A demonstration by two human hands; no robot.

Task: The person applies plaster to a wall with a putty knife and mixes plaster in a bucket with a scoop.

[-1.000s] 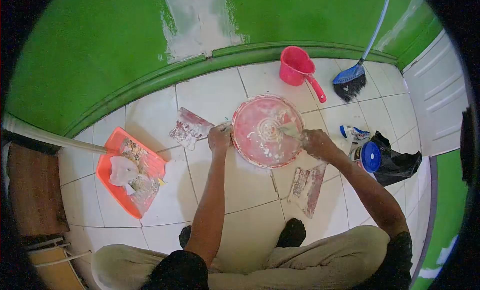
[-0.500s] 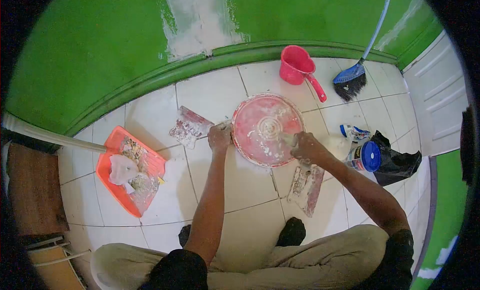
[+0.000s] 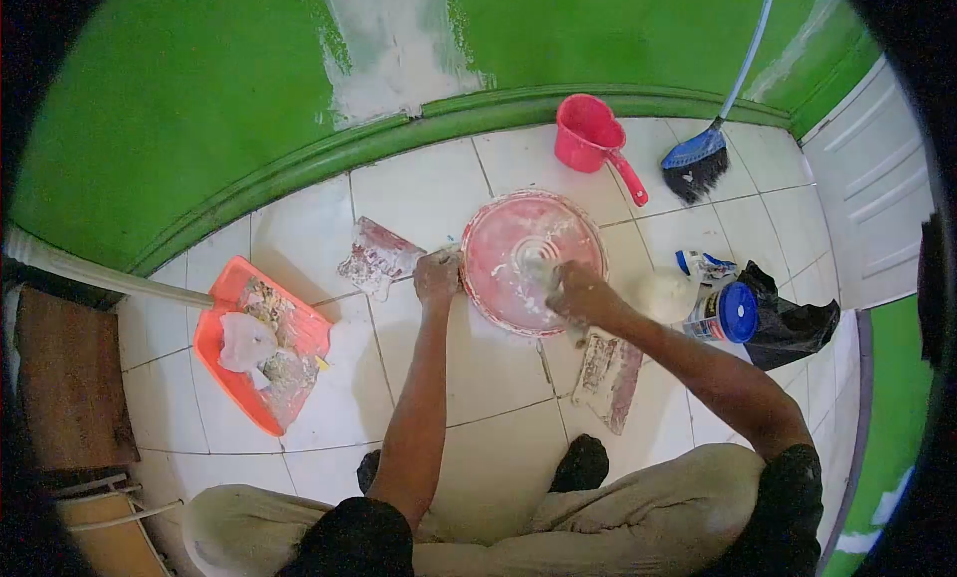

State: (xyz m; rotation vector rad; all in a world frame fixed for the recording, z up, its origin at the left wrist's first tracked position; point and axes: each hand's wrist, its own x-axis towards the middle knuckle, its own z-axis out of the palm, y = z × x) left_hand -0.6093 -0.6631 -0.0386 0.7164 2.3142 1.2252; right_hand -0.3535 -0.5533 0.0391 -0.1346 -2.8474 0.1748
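A round red bucket lid (image 3: 498,243) with raised rings at its centre lies on the tiles, smeared with white filler. My left hand (image 3: 439,275) is closed on its left edge. Over the lid's lower right part, my right hand (image 3: 586,296) is closed around a small pale tool, mostly hidden by the fingers; its kind cannot be made out. A filler-crusted flat plastering tool (image 3: 379,253) lies just left of my left hand. Another crusted flat tool (image 3: 610,378) rests below my right wrist.
An orange dustpan (image 3: 221,378) full of debris lies at left. Beyond the lid stands a pink dipper (image 3: 588,134), with a blue broom (image 3: 698,163) to its right. A blue-lidded tub (image 3: 736,311) and a black plastic bag (image 3: 797,323) lie at right. The green wall (image 3: 219,109) runs behind.
My right hand has moved left and slightly down across the lid with the tool. My left hand stays on the edge.
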